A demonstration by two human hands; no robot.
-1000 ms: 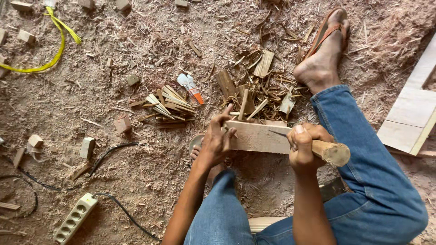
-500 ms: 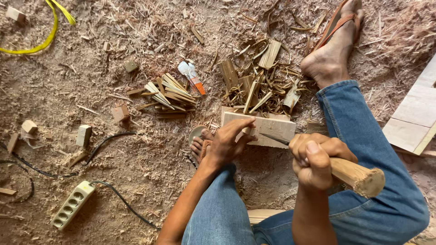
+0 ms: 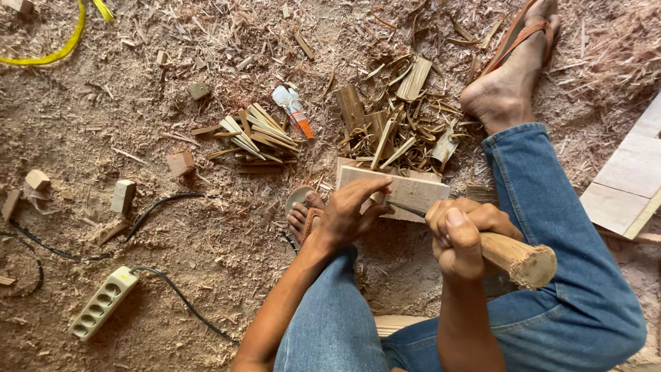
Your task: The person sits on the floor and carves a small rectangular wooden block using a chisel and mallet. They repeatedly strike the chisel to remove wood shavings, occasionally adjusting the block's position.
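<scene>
Left hand presses flat on a wooden block; right hand grips a wooden-handled blade just beside those fingers, so a slip could likely cut them.

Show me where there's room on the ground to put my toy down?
The bare dirt between the power strip, the black cable and the small wood blocks is roomiest. It is crowded above the wood block under the left hand: splinter pile, stick bundle, small tube.
</scene>
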